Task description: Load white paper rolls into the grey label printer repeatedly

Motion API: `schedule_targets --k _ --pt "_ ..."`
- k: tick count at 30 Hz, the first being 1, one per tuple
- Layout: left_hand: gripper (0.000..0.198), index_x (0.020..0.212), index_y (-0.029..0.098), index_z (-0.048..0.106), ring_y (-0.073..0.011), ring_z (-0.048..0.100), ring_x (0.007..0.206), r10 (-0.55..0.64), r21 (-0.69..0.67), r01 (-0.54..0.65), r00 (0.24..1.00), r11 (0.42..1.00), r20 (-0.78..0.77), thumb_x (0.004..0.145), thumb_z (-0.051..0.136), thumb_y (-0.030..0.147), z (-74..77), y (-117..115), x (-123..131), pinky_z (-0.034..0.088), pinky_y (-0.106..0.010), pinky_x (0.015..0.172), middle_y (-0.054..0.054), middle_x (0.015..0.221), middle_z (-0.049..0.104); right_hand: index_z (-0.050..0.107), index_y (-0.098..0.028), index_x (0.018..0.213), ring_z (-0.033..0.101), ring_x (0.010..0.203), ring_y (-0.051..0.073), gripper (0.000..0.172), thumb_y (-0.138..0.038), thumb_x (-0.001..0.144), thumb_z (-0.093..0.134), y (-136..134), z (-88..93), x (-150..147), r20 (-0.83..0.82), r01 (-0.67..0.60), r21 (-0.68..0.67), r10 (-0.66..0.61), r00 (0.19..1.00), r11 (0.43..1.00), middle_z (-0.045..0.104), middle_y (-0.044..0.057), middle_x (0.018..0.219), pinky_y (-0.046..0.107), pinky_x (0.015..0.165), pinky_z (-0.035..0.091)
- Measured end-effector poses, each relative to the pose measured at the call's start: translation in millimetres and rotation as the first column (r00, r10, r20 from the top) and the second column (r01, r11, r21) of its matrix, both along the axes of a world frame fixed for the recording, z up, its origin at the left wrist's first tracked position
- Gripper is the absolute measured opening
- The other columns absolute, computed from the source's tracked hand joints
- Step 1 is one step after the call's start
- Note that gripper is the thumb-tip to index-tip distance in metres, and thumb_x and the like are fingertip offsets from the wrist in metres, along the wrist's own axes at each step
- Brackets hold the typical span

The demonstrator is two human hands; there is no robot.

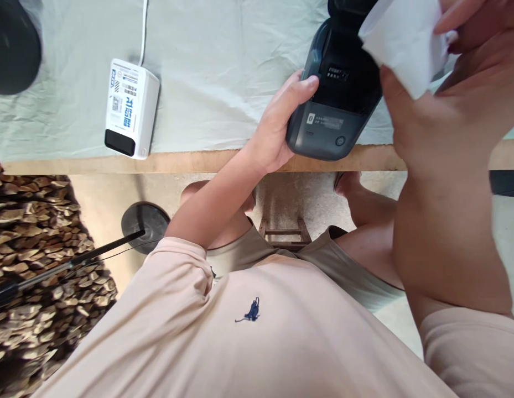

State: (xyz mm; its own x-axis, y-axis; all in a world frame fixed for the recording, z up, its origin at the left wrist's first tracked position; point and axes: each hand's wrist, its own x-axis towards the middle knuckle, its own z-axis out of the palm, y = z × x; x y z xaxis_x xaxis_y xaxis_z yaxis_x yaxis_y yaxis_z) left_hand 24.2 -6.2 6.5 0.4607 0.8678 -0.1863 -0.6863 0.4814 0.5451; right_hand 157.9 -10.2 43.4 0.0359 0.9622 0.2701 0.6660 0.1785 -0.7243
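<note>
My left hand [277, 124] grips a dark portable printer [323, 132] by its left side, with the thumb resting on the edge. The printer's lid [350, 8] stands up at the far end, and a deep black compartment shows below it. A round power button and a small printed label are on its near face. My right hand [439, 105] is closed around a piece of white paper [406, 41] just above the printer's right side. Part of the paper is hidden by my fingers, and whether it touches the printer I cannot tell.
A white power bank [134, 110] with a cable [144, 33] lies left on the pale cloth [207, 61]. A dark round object [11, 47] fills the far left corner. Below the wooden table edge [190, 162] are a round stand base [144, 226], a stool [285, 235] and stacked firewood [36, 237].
</note>
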Motion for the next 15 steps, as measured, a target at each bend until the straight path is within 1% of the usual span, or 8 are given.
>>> schedule_targets --k 2,3,5,7,9,11,13,15 --pt "0.007 0.071 0.02 0.043 -0.0004 0.042 0.054 0.007 0.018 -0.006 1.0 1.0 -0.029 0.067 0.04 0.025 -0.4 -0.6 0.1 0.033 -0.012 0.05 0.004 0.063 0.039 0.04 -0.007 0.079 0.041 0.076 -0.005 0.044 -0.049 0.066 0.035 -0.8 0.3 2.5 0.201 -0.001 0.031 -0.006 0.98 1.0 0.042 0.002 0.085 0.012 0.067 0.032" --pt "0.007 0.072 0.02 0.042 -0.0004 0.042 0.054 0.011 0.037 -0.01 0.999 0.999 -0.044 0.067 0.04 0.025 -0.8 -0.9 0.3 0.034 -0.012 0.05 0.004 0.064 0.038 0.041 -0.008 0.08 0.041 0.076 -0.005 0.044 -0.049 0.067 0.032 -1.4 0.5 4.2 0.296 0.001 0.02 -0.007 0.955 1.0 0.043 0.002 0.085 0.014 0.069 0.033" --pt "0.008 0.074 0.02 0.042 -0.0002 0.041 0.053 0.017 0.079 -0.011 0.997 0.997 -0.08 0.068 0.039 0.026 -1.3 -1.2 0.6 0.034 -0.013 0.049 0.004 0.064 0.037 0.042 -0.012 0.083 0.041 0.081 -0.002 0.043 -0.051 0.068 0.029 -2.4 0.6 7.5 0.445 0.013 -0.01 -0.007 0.896 1.0 0.044 0.0 0.087 0.021 0.08 0.038" --pt "0.01 0.076 0.021 0.041 -0.0005 0.041 0.053 0.019 0.111 -0.006 0.992 0.994 -0.121 0.069 0.038 0.026 -1.3 -1.1 0.6 0.035 -0.013 0.049 0.004 0.065 0.037 0.041 -0.015 0.085 0.042 0.092 0.002 0.042 -0.051 0.068 0.027 -3.1 0.5 9.7 0.528 0.012 -0.03 0.005 0.849 0.999 0.044 -0.002 0.091 0.032 0.093 0.036" --pt "0.011 0.078 0.021 0.041 -0.0016 0.042 0.054 0.013 0.124 0.007 0.987 0.992 -0.158 0.069 0.037 0.026 -0.7 -0.9 0.4 0.036 -0.015 0.05 0.003 0.066 0.039 0.04 -0.017 0.091 0.04 0.1 0.004 0.043 -0.05 0.069 0.025 -3.5 0.1 10.2 0.538 -0.012 -0.053 0.039 0.842 0.999 0.042 -0.003 0.095 0.037 0.097 0.032" --pt "0.012 0.078 0.022 0.042 -0.0032 0.044 0.055 0.01 0.13 0.013 0.985 0.991 -0.173 0.068 0.037 0.025 0.5 -0.9 0.1 0.037 -0.017 0.051 0.003 0.067 0.041 0.038 -0.019 0.099 0.037 0.103 0.004 0.044 -0.049 0.07 0.023 -3.8 -0.5 9.4 0.488 -0.041 -0.088 0.079 0.869 0.995 0.041 -0.004 0.099 0.038 0.1 0.028" --pt "0.012 0.078 0.024 0.044 -0.0044 0.045 0.055 0.014 0.139 0.009 0.986 0.99 -0.168 0.068 0.037 0.025 1.7 -1.2 -0.1 0.038 -0.017 0.051 0.003 0.066 0.044 0.037 -0.021 0.104 0.036 0.105 0.004 0.046 -0.05 0.071 0.024 -4.0 -0.8 7.8 0.394 -0.064 -0.119 0.107 0.913 0.991 0.04 -0.005 0.101 0.036 0.102 0.025" --pt "0.012 0.078 0.025 0.045 -0.0048 0.046 0.056 0.023 0.151 0.001 0.987 0.989 -0.158 0.069 0.036 0.025 2.4 -1.7 0.0 0.038 -0.017 0.052 0.003 0.066 0.046 0.037 -0.021 0.107 0.035 0.104 0.003 0.047 -0.049 0.07 0.027 -3.9 -0.5 6.1 0.25 -0.093 -0.141 0.126 0.96 0.986 0.04 -0.006 0.102 0.034 0.104 0.022"
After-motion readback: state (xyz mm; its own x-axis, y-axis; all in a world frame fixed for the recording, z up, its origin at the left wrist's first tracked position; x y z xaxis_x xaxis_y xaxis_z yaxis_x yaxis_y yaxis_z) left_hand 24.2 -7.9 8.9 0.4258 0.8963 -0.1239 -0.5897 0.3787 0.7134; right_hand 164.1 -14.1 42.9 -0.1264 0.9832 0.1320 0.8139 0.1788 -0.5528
